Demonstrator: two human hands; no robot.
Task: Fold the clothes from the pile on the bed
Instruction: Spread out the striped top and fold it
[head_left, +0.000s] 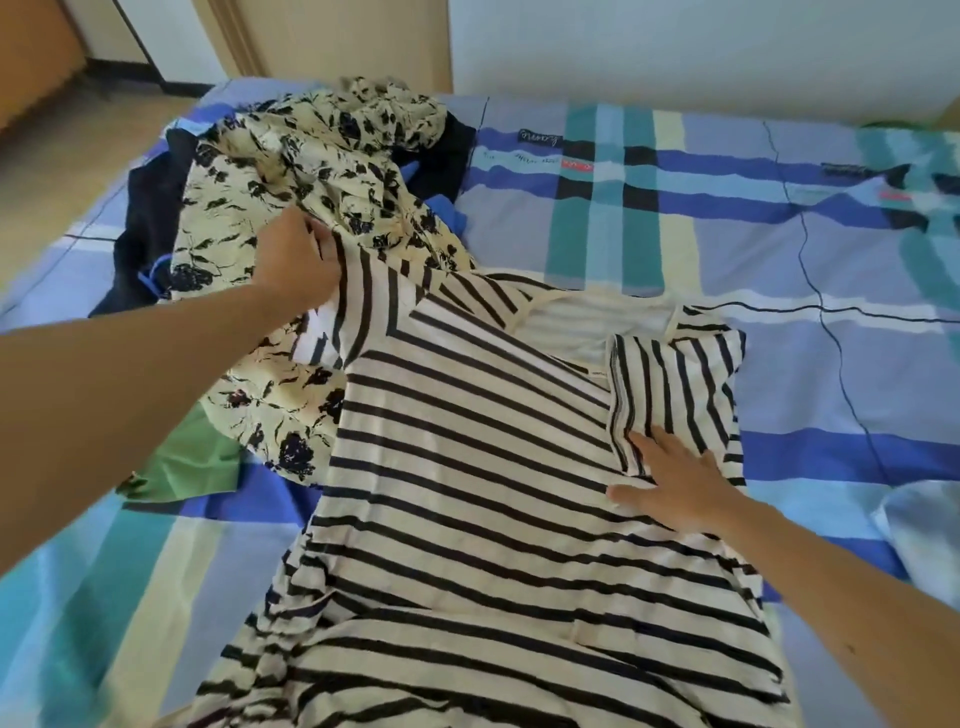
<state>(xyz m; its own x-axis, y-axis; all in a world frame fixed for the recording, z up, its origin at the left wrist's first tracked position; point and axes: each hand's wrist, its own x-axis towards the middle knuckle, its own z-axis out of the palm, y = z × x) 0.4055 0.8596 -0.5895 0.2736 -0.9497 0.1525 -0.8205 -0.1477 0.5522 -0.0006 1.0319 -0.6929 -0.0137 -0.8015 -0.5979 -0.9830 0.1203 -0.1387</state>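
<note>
Bed: I see a plaid sheet in blue, teal and cream.
Near me: striped shirt spread on the sheet.
Far left: floral garment heaped over navy garment.
Left: green cloth, partly under the floral garment.
Right edge: pale blue cloth.

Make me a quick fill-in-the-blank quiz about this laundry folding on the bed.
The shirt spread on the bed has black and cream ____.
The right hand presses flat on the shirt's folded ____.
The left hand grips the shirt beside the ____ garment.
Missing: stripes; sleeve; floral.
</note>
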